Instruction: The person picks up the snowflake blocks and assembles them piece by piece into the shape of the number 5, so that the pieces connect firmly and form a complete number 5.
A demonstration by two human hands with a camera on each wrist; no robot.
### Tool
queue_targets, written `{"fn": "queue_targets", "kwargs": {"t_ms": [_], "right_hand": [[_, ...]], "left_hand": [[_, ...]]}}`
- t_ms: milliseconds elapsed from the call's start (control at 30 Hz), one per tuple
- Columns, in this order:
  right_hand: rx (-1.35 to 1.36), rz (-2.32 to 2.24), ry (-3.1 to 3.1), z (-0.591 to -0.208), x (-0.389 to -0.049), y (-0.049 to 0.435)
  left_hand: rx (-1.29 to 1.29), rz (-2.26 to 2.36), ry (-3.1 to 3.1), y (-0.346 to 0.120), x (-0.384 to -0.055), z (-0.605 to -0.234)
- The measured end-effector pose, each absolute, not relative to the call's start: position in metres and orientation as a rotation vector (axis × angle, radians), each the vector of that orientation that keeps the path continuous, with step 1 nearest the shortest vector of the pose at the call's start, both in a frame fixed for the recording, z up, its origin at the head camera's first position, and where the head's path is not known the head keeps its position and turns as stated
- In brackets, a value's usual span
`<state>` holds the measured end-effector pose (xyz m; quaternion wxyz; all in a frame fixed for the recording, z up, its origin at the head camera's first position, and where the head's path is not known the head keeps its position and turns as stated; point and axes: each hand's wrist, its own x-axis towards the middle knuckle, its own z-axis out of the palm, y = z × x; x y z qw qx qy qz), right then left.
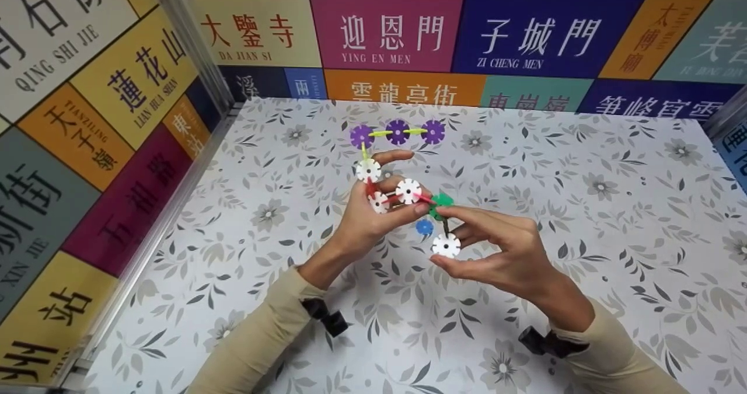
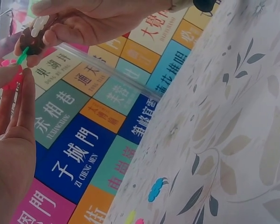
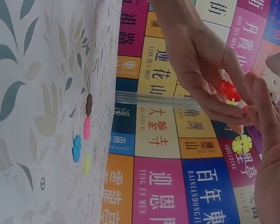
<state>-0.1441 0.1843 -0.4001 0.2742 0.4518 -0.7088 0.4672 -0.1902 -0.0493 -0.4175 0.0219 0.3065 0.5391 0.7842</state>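
Observation:
A chain of plastic snowflake discs (image 1: pixel 408 198) runs between the two hands. Purple discs (image 1: pixel 397 132) linked by yellow ones form its far end; white, red and pink ones follow. My left hand (image 1: pixel 370 219) holds the middle of this chain, its thumb and fingertips at the green disc (image 1: pixel 442 202). My right hand (image 1: pixel 508 245) pinches the near end, where a white disc (image 1: pixel 446 246) joins a brown disc (image 2: pixel 32 42). In the left wrist view the green disc's edge meets that brown disc between both hands' fingertips.
On the flower-patterned table (image 1: pixel 613 265) beneath the hands lies a loose blue disc (image 1: pixel 424 226). The right wrist view shows a brown disc (image 3: pixel 88 105), a pink disc (image 3: pixel 87 127) and a yellow disc (image 3: pixel 87 164) near it. Printed panels (image 1: pixel 385 32) border the table's back and left.

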Motion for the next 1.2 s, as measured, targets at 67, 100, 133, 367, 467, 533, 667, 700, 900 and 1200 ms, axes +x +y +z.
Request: {"fn": "queue_targets", "kwargs": {"t_ms": [67,100,133,367,467,533,667,700,900,1200], "right_hand": [[1.216,1.266,-1.891,-0.4,-0.144,0.184],[1.216,1.27,-1.885,-0.401,-0.144,0.184],[1.216,1.273,-1.879,-0.401,-0.144,0.185],[1.222,1.281,-1.875,-0.401,-0.145,0.186],[1.242,1.317,-1.886,-0.4,-0.145,0.188],[1.262,1.349,-1.902,-0.399,-0.145,0.19],[1.317,1.391,-1.942,-0.396,-0.146,0.194],[1.334,1.4,-1.953,-0.395,-0.146,0.195],[1.427,1.474,-2.004,-0.39,-0.147,0.2],[1.342,1.336,-1.963,-0.391,-0.143,0.195]], "left_hand": [[0.953,2.426,1.677,-0.049,-0.19,-0.418],[0.949,2.423,1.682,-0.049,-0.19,-0.418],[0.944,2.42,1.687,-0.049,-0.189,-0.418],[0.9,2.415,1.682,-0.047,-0.189,-0.42],[0.886,2.421,1.658,-0.047,-0.189,-0.421],[0.879,2.423,1.649,-0.047,-0.189,-0.421],[0.874,2.422,1.647,-0.048,-0.19,-0.421],[0.877,2.42,1.651,-0.048,-0.19,-0.421],[0.892,2.409,1.628,-0.049,-0.19,-0.42],[0.883,2.424,1.603,-0.048,-0.19,-0.421]]}}
